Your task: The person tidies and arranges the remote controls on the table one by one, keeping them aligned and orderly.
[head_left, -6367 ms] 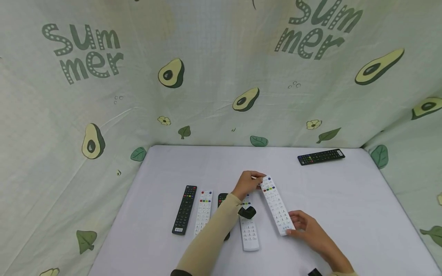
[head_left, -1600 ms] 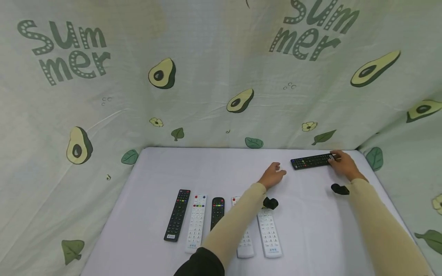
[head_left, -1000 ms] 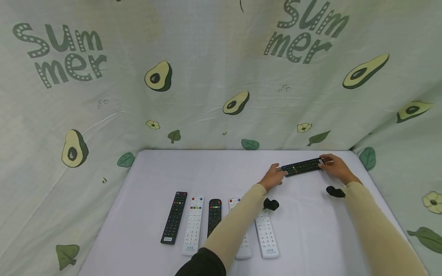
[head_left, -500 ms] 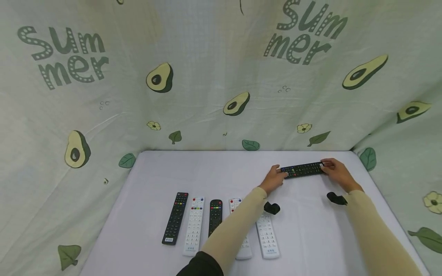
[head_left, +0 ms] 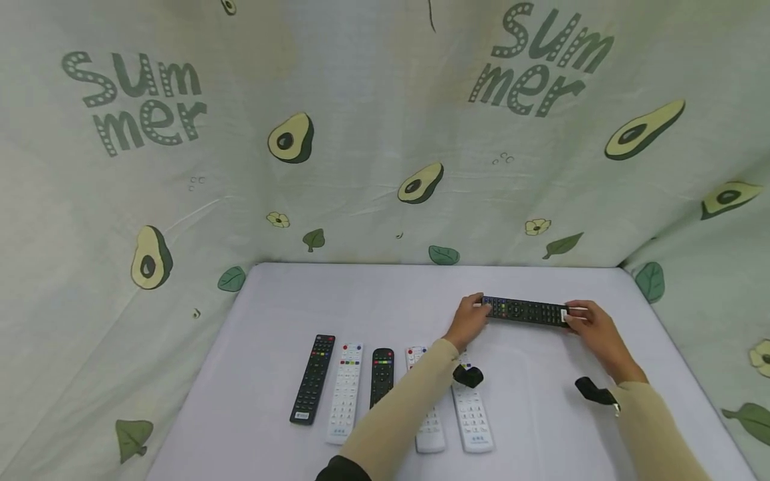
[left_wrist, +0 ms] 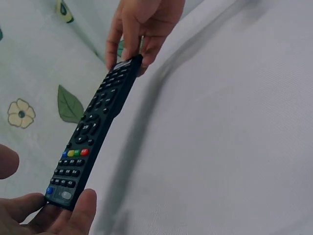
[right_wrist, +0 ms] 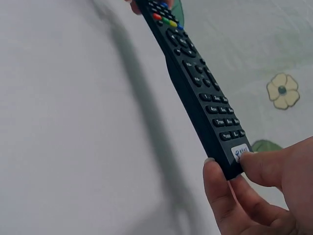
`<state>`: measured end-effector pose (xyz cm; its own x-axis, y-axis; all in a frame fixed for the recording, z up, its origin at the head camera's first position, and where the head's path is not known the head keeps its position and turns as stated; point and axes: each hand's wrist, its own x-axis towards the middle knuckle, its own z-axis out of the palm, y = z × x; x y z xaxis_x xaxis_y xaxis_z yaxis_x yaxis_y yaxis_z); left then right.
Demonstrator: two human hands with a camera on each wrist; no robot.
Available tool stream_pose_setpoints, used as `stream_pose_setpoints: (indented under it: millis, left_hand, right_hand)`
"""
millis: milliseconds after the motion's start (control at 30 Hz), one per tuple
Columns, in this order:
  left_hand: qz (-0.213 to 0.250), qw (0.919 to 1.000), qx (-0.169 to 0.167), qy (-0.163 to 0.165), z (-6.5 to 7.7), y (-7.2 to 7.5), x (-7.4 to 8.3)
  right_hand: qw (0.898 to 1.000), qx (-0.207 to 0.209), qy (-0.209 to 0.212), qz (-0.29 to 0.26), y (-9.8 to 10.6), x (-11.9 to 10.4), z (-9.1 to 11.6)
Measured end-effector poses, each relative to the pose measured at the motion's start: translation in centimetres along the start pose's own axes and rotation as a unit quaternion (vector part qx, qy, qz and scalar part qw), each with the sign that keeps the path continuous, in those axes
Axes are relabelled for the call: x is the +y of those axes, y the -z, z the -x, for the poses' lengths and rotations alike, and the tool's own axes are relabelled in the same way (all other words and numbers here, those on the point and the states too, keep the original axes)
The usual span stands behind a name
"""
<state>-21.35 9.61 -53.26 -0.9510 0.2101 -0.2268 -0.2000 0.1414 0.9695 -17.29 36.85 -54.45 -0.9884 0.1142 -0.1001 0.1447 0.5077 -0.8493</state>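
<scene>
A black remote control (head_left: pixel 525 311) with rows of dark buttons and a few coloured ones hangs between both hands, lifted off the table. My left hand (head_left: pixel 468 321) pinches its end near the coloured buttons. At the other end, by a small white label, my right hand (head_left: pixel 601 337) grips it between thumb and fingers. In the left wrist view the remote control (left_wrist: pixel 95 127) slants from the left fingers up to the right hand (left_wrist: pixel 146 24), its shadow falling on the cloth. The right wrist view shows the thumb on the label of the remote control (right_wrist: pixel 195 93).
In a row on the white table (head_left: pixel 240 374) lie a black remote (head_left: pixel 313 379), a white remote (head_left: pixel 345 394), a shorter-looking black remote (head_left: pixel 381 374) and two white remotes (head_left: pixel 430 434) (head_left: pixel 472 421), partly covered by the left sleeve. An avocado-print cloth (head_left: pixel 361 133) hangs behind.
My left hand has taken the black remote's free end since 1.6 s ago. Both hands have lifted it and drawn it nearer, tilting its right end downward. Earlier they handled a white remote, now in the row.
</scene>
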Motion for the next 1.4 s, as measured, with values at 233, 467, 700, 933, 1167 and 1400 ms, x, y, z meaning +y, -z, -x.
stream_pose_setpoints:
  millis: [233,467,700,933,1167,1400]
  left_hand:
    - [0.028,0.9990,0.030,-0.020,1.0,0.7,-0.8]
    - [0.033,0.9984,0.035,-0.028,1.8,1.4,-1.1]
    - [0.017,0.9985,0.016,-0.048,2.4,2.5,-0.7]
    - [-0.001,0.9990,0.007,-0.044,2.4,3.1,-0.6]
    - [-0.025,0.9984,-0.025,-0.044,2.6,3.3,-0.6]
    - [-0.058,0.9960,-0.053,-0.043,2.9,2.8,-0.7]
  right_hand:
    - [0.998,-0.003,-0.014,-0.057,-1.2,-0.7,4.2]
    - [0.997,-0.039,-0.042,-0.061,-2.0,-1.1,7.6]
    - [0.994,-0.053,-0.051,-0.084,-2.8,-1.5,9.5]
    - [0.990,-0.077,-0.060,-0.099,-3.2,-2.7,10.9]
    - [0.982,-0.138,-0.097,-0.081,-3.8,-3.0,12.0]
    - [0.978,-0.180,-0.064,-0.083,-4.5,-2.8,13.7]
